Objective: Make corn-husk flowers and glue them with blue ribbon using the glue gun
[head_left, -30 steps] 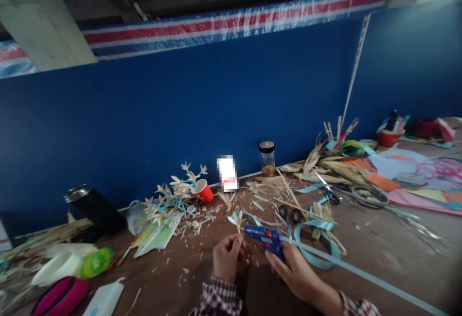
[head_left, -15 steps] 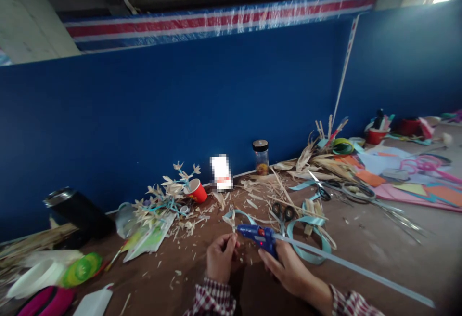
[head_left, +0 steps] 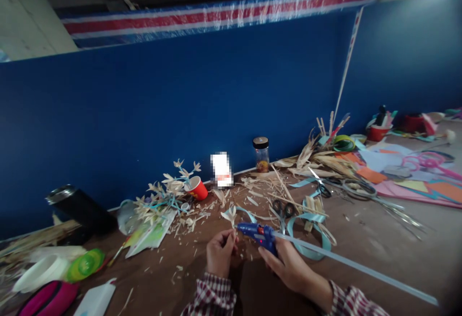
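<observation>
Landmark = the blue glue gun [head_left: 266,233]. Right hand [head_left: 291,265] is wrapped around its handle, fingers closed on it; the trigger finger is hidden, can't tell if it's squeezing. Left hand [head_left: 221,253] sits just left of the gun's nozzle, thumb and forefinger pinched together on the stem of a pale flower [head_left: 229,216], petals just beyond the nozzle tip. Low pinch probably keeps fingertips off the petals and leaves the upper stem open to the nozzle; can't tell whether tip and stem touch. Flower's long axis is near upright in view, petals up and away from the wearer. Gun lies crosswise, nozzle pointing left at the stem; the long clear glue stick [head_left: 355,262] trails out the rear, down to the right, so the sideways hold likely gives it room. Scissors [head_left: 283,210] and a light-blue ribbon [head_left: 325,239] lie beyond and right of the gun, presumably within reach.
</observation>
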Available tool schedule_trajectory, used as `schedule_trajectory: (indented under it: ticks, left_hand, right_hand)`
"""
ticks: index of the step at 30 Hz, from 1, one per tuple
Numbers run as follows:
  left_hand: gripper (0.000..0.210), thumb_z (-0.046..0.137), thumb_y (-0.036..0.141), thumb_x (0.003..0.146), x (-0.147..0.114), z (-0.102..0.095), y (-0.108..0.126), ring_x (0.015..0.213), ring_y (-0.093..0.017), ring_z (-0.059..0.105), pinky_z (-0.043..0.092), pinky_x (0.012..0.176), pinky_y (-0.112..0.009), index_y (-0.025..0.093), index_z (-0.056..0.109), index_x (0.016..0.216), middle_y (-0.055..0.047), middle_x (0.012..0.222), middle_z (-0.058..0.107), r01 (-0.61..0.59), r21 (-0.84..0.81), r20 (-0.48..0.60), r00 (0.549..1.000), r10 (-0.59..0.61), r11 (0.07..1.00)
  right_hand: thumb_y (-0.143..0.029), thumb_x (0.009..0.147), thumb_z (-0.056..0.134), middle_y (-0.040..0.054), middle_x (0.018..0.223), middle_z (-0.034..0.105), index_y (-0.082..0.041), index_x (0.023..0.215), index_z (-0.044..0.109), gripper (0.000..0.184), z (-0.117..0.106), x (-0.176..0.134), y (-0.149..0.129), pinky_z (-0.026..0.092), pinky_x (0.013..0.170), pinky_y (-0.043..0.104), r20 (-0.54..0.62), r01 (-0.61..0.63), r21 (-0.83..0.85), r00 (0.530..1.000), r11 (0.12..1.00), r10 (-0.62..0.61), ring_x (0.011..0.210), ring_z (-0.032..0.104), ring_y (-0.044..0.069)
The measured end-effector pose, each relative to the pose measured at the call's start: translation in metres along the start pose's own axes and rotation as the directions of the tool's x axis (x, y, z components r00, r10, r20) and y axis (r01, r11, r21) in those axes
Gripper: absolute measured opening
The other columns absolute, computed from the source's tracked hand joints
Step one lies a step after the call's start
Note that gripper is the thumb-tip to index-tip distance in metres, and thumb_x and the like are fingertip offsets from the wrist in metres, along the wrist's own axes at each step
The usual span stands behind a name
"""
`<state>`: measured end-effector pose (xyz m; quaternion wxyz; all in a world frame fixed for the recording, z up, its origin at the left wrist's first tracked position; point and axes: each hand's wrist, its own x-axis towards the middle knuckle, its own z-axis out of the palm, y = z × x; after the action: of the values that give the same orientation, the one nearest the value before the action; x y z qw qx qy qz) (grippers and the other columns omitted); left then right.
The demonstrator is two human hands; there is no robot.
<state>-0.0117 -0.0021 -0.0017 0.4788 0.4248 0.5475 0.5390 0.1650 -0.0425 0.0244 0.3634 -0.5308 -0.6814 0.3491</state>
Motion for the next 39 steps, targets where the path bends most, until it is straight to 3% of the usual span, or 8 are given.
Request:
schedule_trajectory:
  ticks: [16, 22, 27, 36, 39]
  left_hand:
    - [0.028, 0.067, 0.036, 0.060, 0.000, 0.000, -0.001, 0.041, -0.008, 0.052, 0.042, 0.039, -0.019, 0.012, 0.064, 0.073, -0.001, 0.055, 0.062, 0.045, 0.019, -0.037, 0.998, -0.044, 0.999]
    - [0.028, 0.067, 0.035, 0.060, 0.001, 0.001, -0.001, 0.040, -0.009, 0.052, 0.043, 0.040, -0.020, 0.011, 0.064, 0.073, -0.001, 0.054, 0.062, 0.045, 0.024, -0.052, 0.998, -0.044, 0.999]
    - [0.028, 0.067, 0.034, 0.061, 0.001, 0.002, -0.002, 0.042, -0.010, 0.053, 0.043, 0.041, -0.020, 0.010, 0.065, 0.075, -0.002, 0.055, 0.062, 0.024, 0.073, -0.043, 0.999, -0.021, 0.997]
    - [0.031, 0.066, 0.037, 0.059, -0.002, 0.004, 0.007, 0.041, -0.011, 0.052, 0.043, 0.042, -0.022, 0.010, 0.066, 0.075, -0.002, 0.050, 0.061, 0.043, 0.158, -0.066, 0.997, -0.033, 0.986]
    - [0.037, 0.066, 0.042, 0.057, -0.003, 0.004, 0.010, 0.042, -0.013, 0.054, 0.043, 0.042, -0.023, 0.010, 0.066, 0.076, -0.003, 0.050, 0.063, 0.063, 0.175, -0.079, 0.996, -0.050, 0.983]
  right_hand:
    - [-0.038, 0.083, 0.041, 0.0011, 0.054, 0.055, -0.017, 0.066, 0.052, 0.029, -0.005, 0.003, -0.008, 0.040, 0.049, 0.024, 0.051, -0.028, 0.051, 0.998, 0.998, 0.025, 0.052, 0.052, 0.015]
    - [-0.039, 0.081, 0.043, 0.0011, 0.055, 0.056, -0.018, 0.067, 0.051, 0.026, -0.004, 0.003, -0.006, 0.041, 0.048, 0.024, -0.003, -0.037, 0.042, 0.999, 0.998, 0.037, 0.052, 0.053, 0.015]
    - [-0.038, 0.083, 0.040, 0.0005, 0.053, 0.055, -0.019, 0.067, 0.051, 0.028, -0.004, 0.004, -0.006, 0.039, 0.044, 0.023, 0.074, -0.048, 0.097, 0.996, 0.994, 0.041, 0.047, 0.052, 0.014]
    - [-0.039, 0.085, 0.037, -0.0001, 0.051, 0.053, -0.017, 0.068, 0.052, 0.032, -0.004, 0.002, -0.003, 0.038, 0.044, 0.021, 0.054, -0.009, 0.164, 0.999, 0.986, 0.000, 0.047, 0.050, 0.012]
    - [-0.041, 0.081, 0.044, 0.0028, 0.068, 0.059, -0.017, 0.082, 0.052, 0.026, -0.015, -0.005, -0.001, 0.044, 0.055, 0.024, -0.079, 0.031, 0.088, 0.997, 0.996, -0.024, 0.062, 0.055, 0.015]
